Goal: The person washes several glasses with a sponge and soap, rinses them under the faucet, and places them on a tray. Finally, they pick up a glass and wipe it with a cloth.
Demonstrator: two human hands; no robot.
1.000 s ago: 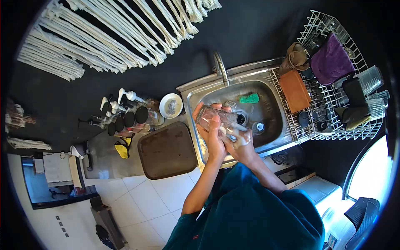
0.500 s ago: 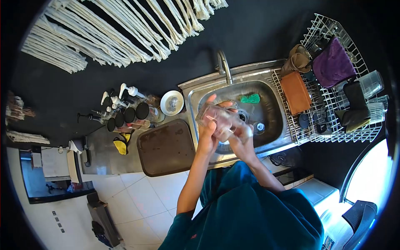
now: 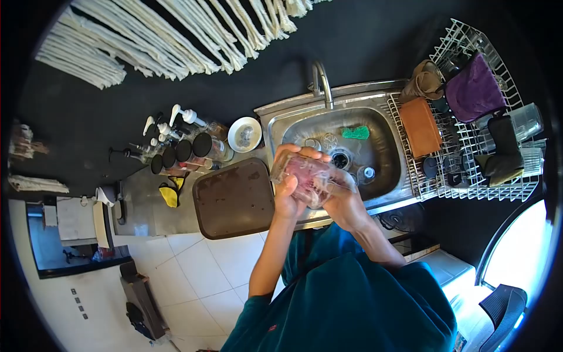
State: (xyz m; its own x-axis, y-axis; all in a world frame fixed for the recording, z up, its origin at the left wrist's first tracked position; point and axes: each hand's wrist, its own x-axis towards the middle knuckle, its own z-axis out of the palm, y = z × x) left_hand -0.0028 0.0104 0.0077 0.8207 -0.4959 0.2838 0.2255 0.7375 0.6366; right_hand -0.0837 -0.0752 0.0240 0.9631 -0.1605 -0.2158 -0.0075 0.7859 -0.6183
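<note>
Over the near left part of the steel sink (image 3: 384, 155), both hands are around a clear, boxy container (image 3: 309, 176) that looks pinkish and wet. My left hand (image 3: 286, 198) grips its left side, thumb in front and fingers over the far edge. At the right end, my right hand (image 3: 346, 205) is closed against the container, its fingertips partly hidden by it. Beyond the hands, a green scrubbing sponge (image 3: 356, 132) lies in the basin. Small clear round pieces (image 3: 329, 141) and a shiny round item (image 3: 366, 173) are near the drain (image 3: 340, 158).
A curved faucet (image 3: 322, 85) rises behind the sink. Left of it are a brown tray (image 3: 233, 199), a white bowl (image 3: 244, 135), pump bottles (image 3: 190, 117) and a yellow-black cloth (image 3: 170, 193). The white dish rack (image 3: 457, 190) at right holds cloths, clear containers and a brown-orange item (image 3: 420, 127).
Both hands still hold the container, which is now less blurred and slightly turned. My right hand has shifted along its right end. The view has moved slightly.
</note>
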